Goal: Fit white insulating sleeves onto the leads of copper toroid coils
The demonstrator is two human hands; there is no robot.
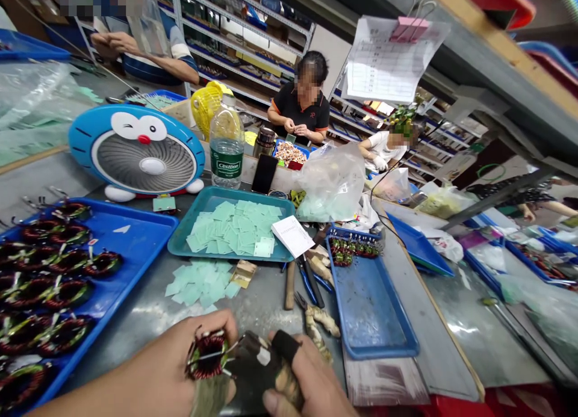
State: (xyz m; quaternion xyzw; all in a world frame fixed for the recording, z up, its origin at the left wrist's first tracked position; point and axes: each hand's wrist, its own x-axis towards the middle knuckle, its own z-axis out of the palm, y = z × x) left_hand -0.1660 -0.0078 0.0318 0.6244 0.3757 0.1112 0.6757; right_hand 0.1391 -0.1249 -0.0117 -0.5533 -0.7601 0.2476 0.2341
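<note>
Left hand (171, 369) has fingers clamped on the coil (206, 355), well this side of the teal tray (177, 244); right hand (307, 387) closed round a taped tool (259, 360), right at the coil's leads. Risk imo: tool twists too hard, thin lead kinks/snaps.

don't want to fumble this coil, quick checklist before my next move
1. Toroid coil gripped in left hand: ok.
2. Tape-wrapped tool held in right hand: ok.
3. Tool tip seated on the coil's wire lead: cannot tell, blurred.
4. Free space in left blue tray: ok, bare near its far right corner.
5. Free space in right blue tray: ok, small coils only at far end.
</note>
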